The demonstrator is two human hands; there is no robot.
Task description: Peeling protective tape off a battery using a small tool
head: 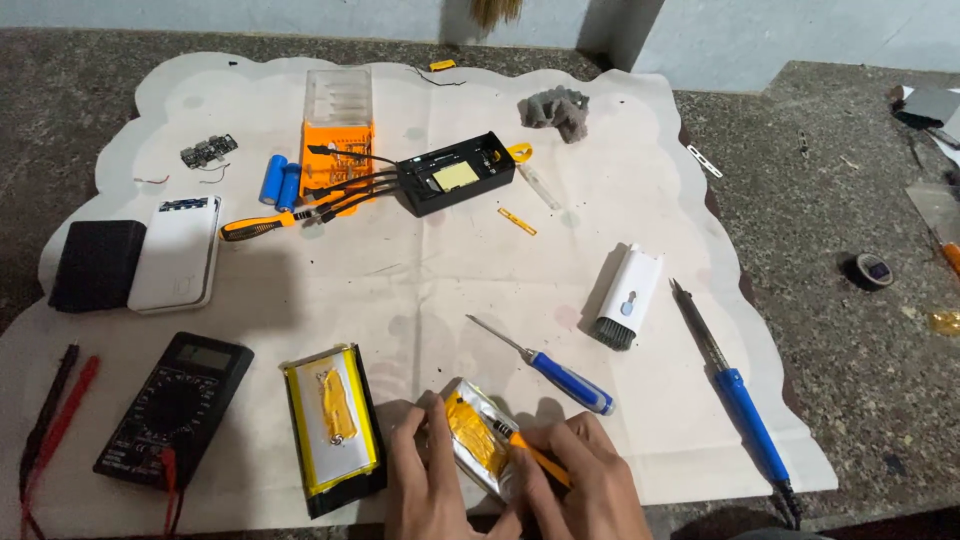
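Observation:
A silver pouch battery cell [482,440] with yellow tape on its face lies tilted at the front of the white mat [640,180]. My left hand [425,485] steadies the cell from its left side. Gripped in my right hand [585,490] is a thin orange-handled tool [535,455], whose tip rests on the cell's taped face. A second pouch cell [332,420] with a yellow smear sits on a black case half just left of my hands.
A black multimeter [175,410] with red and black leads sits front left. A blue screwdriver [555,370], white brush tool [625,295] and blue soldering iron [735,395] lie to the right. Further back: black box [455,172], orange case [338,135], two blue cylindrical cells [280,180], power banks [178,252].

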